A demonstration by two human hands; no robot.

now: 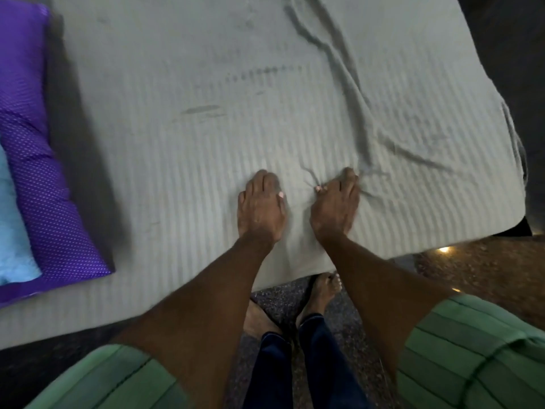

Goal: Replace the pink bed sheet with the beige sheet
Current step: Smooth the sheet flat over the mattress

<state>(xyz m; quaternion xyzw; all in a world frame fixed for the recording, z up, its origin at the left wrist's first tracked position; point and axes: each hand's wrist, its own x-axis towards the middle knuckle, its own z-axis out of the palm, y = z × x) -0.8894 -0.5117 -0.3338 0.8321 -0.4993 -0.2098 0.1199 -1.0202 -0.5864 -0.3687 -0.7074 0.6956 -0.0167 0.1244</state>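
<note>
The beige striped sheet [182, 137] lies spread over the bed and fills most of the view. My left hand [261, 205] rests flat on it, palm down, fingers straight, near the bed's front edge. Just to its right, my right hand [336, 202] presses flat on the sheet too, and small creases fan out from its fingertips. A long raised wrinkle [348, 84] runs from the far side down toward my right hand. No pink sheet is in view.
A purple dotted pillow [38, 160] lies along the bed's left side, with a light blue cloth [14, 231] beside it. The sheet's right corner [513, 149] hangs over the bed edge. The dark floor and my bare feet [321, 293] show below the front edge.
</note>
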